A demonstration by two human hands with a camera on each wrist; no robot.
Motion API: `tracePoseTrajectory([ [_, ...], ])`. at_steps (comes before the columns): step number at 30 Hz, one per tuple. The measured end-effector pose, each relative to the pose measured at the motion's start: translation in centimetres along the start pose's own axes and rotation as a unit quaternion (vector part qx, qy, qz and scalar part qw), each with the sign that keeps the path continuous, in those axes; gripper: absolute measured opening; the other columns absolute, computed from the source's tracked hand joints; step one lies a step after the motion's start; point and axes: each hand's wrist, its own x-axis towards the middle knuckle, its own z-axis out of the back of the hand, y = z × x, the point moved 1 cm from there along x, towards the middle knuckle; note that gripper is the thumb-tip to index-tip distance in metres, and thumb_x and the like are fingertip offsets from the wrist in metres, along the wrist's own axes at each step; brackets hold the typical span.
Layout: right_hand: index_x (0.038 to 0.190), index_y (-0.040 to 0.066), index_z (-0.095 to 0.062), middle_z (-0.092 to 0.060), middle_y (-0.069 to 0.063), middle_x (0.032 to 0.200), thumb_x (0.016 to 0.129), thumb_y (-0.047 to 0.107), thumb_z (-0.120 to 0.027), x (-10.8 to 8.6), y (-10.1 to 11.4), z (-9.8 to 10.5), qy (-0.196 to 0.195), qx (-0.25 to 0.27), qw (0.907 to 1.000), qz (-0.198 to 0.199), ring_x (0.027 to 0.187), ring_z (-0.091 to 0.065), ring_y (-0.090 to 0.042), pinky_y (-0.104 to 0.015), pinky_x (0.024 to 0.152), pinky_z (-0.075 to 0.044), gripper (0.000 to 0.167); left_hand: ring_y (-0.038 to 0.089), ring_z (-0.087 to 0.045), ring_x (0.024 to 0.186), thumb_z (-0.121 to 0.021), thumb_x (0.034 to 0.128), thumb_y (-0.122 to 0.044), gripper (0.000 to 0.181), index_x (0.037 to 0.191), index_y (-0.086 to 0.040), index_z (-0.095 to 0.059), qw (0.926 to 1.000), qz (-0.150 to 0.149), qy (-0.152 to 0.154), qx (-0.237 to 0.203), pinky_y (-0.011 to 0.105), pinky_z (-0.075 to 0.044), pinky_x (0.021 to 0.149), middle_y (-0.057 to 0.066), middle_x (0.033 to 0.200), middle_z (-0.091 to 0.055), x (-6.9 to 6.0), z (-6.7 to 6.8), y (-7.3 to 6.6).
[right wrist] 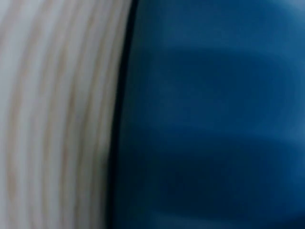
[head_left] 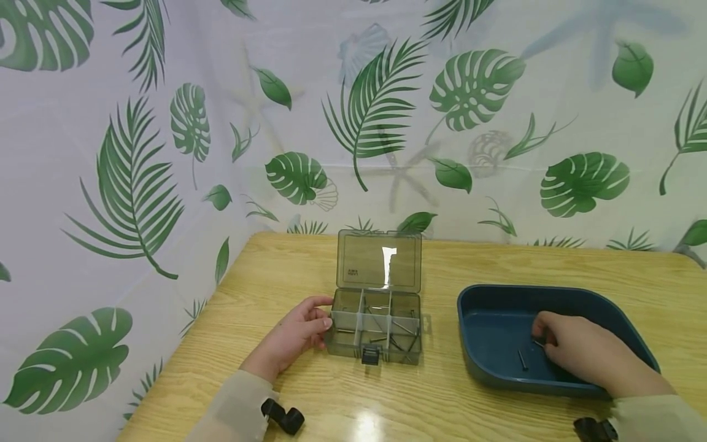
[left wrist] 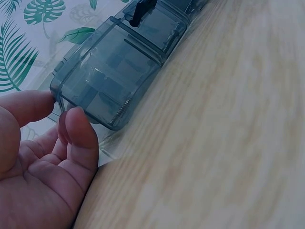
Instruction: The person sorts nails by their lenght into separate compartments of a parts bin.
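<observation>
A smoky transparent compartment box (head_left: 372, 353) stands on the table with its lid (head_left: 378, 261) raised at the back. Several thin metal screws (head_left: 405, 328) lie in its compartments; the thread of one screw (left wrist: 121, 110) shows through the wall in the left wrist view. My left hand (head_left: 298, 331) grips the box's left end with thumb and fingers. Inside the blue tray (head_left: 486, 380), my right hand (head_left: 580, 347) is lowered with curled fingers, pinching a small screw (head_left: 539, 342) that they partly hide. Another screw (head_left: 523, 360) lies on the tray floor beside it.
The wooden table (head_left: 293, 264) carries both the box and, to its right, the tray. A leaf-patterned cloth (head_left: 386, 123) hangs behind and to the left. Black straps with mounts sit on both sleeved wrists. Blurred tray wall (right wrist: 205, 105) fills most of the right wrist view.
</observation>
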Motion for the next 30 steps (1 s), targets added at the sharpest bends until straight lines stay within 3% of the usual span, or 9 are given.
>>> tracePoseTrajectory([
  [7, 0.103, 0.010, -0.064, -0.056, 0.002, 0.079, 0.091, 0.006, -0.062, 0.0, 0.6, 0.3, -0.007, 0.012, 0.9999, 0.007, 0.068, -0.050, -0.016, -0.037, 0.061, -0.045, 0.013, 0.019, -0.050, 0.079, -0.058, 0.1037, -0.009, 0.050, 0.150, -0.006, -0.040, 1.0000, -0.001, 0.000, 0.002, 0.033, -0.053, 0.069, 0.008, 0.102, -0.050, 0.0, 0.2, 0.1],
  [18, 0.113, 0.008, -0.065, -0.056, 0.004, 0.085, 0.094, 0.005, -0.058, -0.9, 1.4, 0.8, -0.028, 0.062, 0.9958, 0.062, 0.070, -0.047, -0.013, -0.032, 0.061, -0.039, 0.021, 0.020, -0.050, 0.083, -0.060, 0.1034, -0.012, 0.050, 0.149, -0.006, -0.041, 1.0000, -0.001, 0.001, 0.005, 0.033, -0.053, 0.070, 0.009, 0.103, -0.050, 0.2, 0.1, 0.3],
  [23, 0.114, 0.010, -0.068, -0.060, 0.007, 0.093, 0.096, 0.006, -0.058, -1.4, 2.6, 1.2, -0.064, 0.055, 0.9914, 0.100, 0.073, -0.046, -0.007, -0.029, 0.062, -0.038, 0.020, 0.019, -0.050, 0.078, -0.060, 0.1033, -0.013, 0.051, 0.150, -0.007, -0.040, 1.0000, -0.001, 0.003, 0.002, 0.034, -0.053, 0.069, 0.009, 0.104, -0.050, 0.2, 0.0, 0.2],
  [30, 0.112, 0.015, -0.070, -0.054, 0.010, 0.085, 0.098, 0.008, -0.059, -1.3, 4.9, 2.0, -0.068, 0.066, 0.9866, 0.133, 0.072, -0.047, -0.005, -0.027, 0.063, -0.041, 0.019, 0.019, -0.049, 0.078, -0.058, 0.1040, -0.010, 0.049, 0.150, -0.007, -0.040, 1.0000, -0.001, 0.000, 0.001, 0.034, -0.053, 0.069, 0.009, 0.103, -0.050, 0.1, 0.0, 0.2],
])
